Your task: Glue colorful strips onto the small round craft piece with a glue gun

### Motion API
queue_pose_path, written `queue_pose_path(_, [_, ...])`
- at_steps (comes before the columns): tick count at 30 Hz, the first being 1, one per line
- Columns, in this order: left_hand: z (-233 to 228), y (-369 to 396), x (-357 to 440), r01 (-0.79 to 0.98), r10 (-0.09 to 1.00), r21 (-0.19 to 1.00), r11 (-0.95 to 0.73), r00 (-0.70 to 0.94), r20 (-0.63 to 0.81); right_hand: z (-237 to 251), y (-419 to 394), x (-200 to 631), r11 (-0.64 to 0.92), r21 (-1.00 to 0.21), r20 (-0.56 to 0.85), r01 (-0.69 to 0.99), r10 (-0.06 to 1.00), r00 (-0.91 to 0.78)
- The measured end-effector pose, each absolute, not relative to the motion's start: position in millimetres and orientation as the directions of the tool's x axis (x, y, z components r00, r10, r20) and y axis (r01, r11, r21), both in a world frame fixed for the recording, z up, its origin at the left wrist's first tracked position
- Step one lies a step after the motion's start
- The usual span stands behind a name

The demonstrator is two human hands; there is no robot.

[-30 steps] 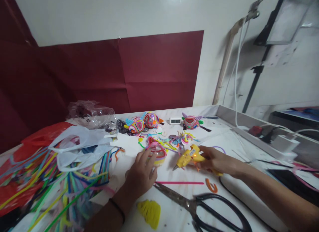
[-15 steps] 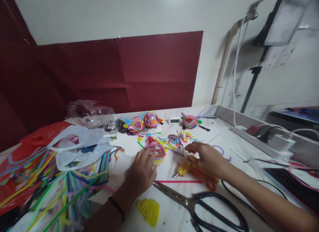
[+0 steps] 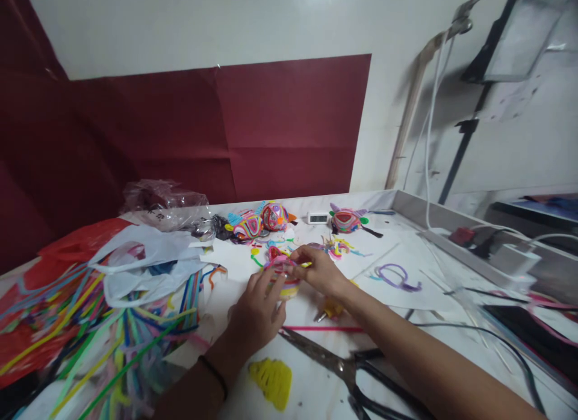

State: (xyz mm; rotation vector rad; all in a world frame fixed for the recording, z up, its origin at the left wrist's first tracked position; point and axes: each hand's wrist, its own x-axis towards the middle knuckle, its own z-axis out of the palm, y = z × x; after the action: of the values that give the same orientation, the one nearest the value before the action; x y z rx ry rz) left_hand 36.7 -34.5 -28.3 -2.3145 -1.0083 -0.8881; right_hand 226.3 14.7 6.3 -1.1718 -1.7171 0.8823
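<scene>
A clear ball partly wrapped in pink, red and yellow pipe cleaners (image 3: 289,289) rests on white paper in the middle of the table. My left hand (image 3: 259,302) curls around its near left side, fingers on the surface. From the right, my right hand (image 3: 318,269) reaches over with thumb and fingers closed at the ball's upper right edge; anything small between them is hidden. Below my right forearm lies a yellow glue gun (image 3: 333,310), its metal tip pointing left and its body mostly covered. Large black-handled scissors (image 3: 334,363) lie nearer me, beside a yellow pipe-cleaner piece (image 3: 273,382).
Loose pipe cleaners (image 3: 121,348) and plastic bags (image 3: 149,251) crowd the left. Finished striped fish-like balls (image 3: 247,225) and a small digital clock (image 3: 318,218) stand at the back. A power strip (image 3: 501,269) with cables runs along the right edge. A purple pipe-cleaner loop (image 3: 392,275) lies right.
My right hand has left the glue gun and moved left and up onto the ball. The gun stays on the table. My left hand has hardly moved.
</scene>
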Motion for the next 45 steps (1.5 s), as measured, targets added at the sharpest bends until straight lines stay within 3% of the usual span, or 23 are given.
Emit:
queue_pose_path(17, [-25.9,-36.0,37.3,0.757,0.454,-0.145,-0.638,0.521,0.723,9.1,7.4,220.2,0.324,-0.864,0.301,0.385,0.946,-0.12])
queue_pose_path(31, [-26.6,-32.3,36.8,0.742,0.437,-0.021,-0.67,0.417,0.797,8.7,9.3,217.6,0.27,-0.906,0.255,0.325,0.963,-0.088])
queue_pose_path(40, [-21.6,-29.2,36.3,0.744,0.501,0.172,-0.646,0.242,0.831,1.7,13.0,217.1,0.276,-0.922,0.258,0.273,0.961,-0.102])
queue_pose_path(45, [-22.2,-23.5,36.4,0.686,0.615,0.392,-0.613,0.103,0.782,-2.0,14.5,216.6,0.287,-0.919,0.268,0.27,0.958,-0.103])
